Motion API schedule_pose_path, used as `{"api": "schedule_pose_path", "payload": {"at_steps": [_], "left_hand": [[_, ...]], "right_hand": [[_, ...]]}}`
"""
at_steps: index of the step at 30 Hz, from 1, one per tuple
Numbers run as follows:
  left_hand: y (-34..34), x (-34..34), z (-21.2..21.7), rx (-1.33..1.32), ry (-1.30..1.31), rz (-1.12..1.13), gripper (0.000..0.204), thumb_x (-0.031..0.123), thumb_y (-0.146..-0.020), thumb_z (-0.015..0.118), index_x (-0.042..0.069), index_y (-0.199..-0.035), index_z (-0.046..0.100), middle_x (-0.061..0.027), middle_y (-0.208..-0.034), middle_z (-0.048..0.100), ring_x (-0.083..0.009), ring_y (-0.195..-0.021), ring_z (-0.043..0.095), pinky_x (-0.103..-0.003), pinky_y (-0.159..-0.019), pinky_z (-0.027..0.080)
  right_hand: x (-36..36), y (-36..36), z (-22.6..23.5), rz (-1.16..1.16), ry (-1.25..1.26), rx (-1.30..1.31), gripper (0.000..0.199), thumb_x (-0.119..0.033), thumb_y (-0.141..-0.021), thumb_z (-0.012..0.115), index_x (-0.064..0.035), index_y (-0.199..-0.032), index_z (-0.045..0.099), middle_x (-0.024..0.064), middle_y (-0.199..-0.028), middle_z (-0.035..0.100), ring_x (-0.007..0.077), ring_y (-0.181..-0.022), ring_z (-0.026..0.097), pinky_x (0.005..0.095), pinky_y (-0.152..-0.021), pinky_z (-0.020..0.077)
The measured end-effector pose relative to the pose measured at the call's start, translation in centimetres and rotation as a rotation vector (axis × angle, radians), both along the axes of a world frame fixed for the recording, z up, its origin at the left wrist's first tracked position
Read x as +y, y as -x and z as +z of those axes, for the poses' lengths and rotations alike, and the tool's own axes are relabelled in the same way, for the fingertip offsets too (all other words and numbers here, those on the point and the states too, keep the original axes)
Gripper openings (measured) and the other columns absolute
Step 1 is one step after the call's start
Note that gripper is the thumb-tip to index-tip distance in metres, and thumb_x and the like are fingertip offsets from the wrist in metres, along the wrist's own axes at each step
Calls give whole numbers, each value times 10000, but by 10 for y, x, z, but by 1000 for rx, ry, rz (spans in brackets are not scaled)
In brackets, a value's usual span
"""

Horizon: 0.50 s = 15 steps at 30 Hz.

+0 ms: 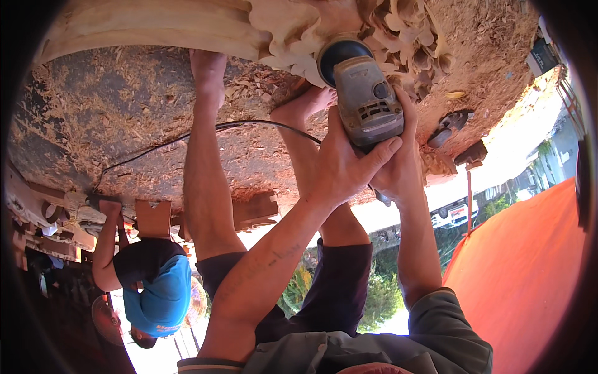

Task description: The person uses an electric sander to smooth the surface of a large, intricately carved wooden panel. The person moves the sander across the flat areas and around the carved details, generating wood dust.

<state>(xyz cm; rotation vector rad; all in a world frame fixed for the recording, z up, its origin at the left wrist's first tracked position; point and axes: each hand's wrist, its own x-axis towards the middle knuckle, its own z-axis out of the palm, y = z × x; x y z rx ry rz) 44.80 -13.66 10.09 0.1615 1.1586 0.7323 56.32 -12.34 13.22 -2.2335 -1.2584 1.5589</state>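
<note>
A grey, worn angle grinder (369, 100) is held between my two hands. My left hand (349, 163) is closed round its left side and rear, the thumb reaching across toward my other hand. My right hand (398, 168) wraps its right side, with part of its fingers hidden behind the body. The grinder's round dark disc (341, 57) lies against a pale wood carving (293, 28) with scrolled edges; the exact contact is hidden. Deeply cut leaf and flower shapes (414, 43) sit right of the disc. A black cord (249, 122) runs left past my bare legs.
Wood shavings cover the floor (124, 106) around my bare feet. A dark sandal (450, 126) lies to the right, and wood blocks (255, 210) lie beyond my legs. At the left, a person in a blue shirt (156, 290) sits near a fan (107, 319). Orange sheeting (523, 255) hangs right.
</note>
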Motion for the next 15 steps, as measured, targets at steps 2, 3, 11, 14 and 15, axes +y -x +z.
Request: {"api": "schedule_pose_path", "payload": {"at_steps": [2,3,11,14,15], "left_hand": [[0,2,-1,13,-13,13,776,334,-902,876,-78,-1340,386,-241,-1254,676,-289,-1196,699,-387,-1004,563],[-2,-11,-13,-18,-25,16,776,335,-901,876,-78,-1339,387,-241,-1254,676,-290,-1196,699,-388,-1003,564],[-3,-24,-22,-69,-59,-33,793,342,-900,876,-94,-1333,376,-251,-1258,667,-292,-1194,699,-391,-997,564],[-7,-26,-26,-46,-56,15,796,338,-895,880,-97,-1331,375,-258,-1255,670,-298,-1181,704,-394,-989,568],[-8,-27,-26,-43,-52,23,797,336,-894,881,-98,-1331,375,-260,-1255,669,-300,-1178,705,-395,-987,569]], "right_hand": [[6,3,1,10,26,-23,1043,-177,-825,903,-60,-1627,245,266,-1364,655,421,-1224,693,469,-978,571],[-4,-1,-3,44,6,-6,1047,-177,-824,903,-64,-1628,243,265,-1363,655,420,-1226,691,468,-979,571],[-19,-7,-3,43,-31,5,1056,-181,-815,909,-80,-1629,243,250,-1368,655,413,-1234,686,467,-978,571],[-16,-5,-11,85,-51,4,1065,-184,-807,915,-79,-1628,245,247,-1369,655,412,-1233,688,466,-977,571],[-17,-5,-12,89,-52,4,1067,-186,-805,917,-79,-1628,246,245,-1369,655,412,-1232,688,466,-977,572]]}}
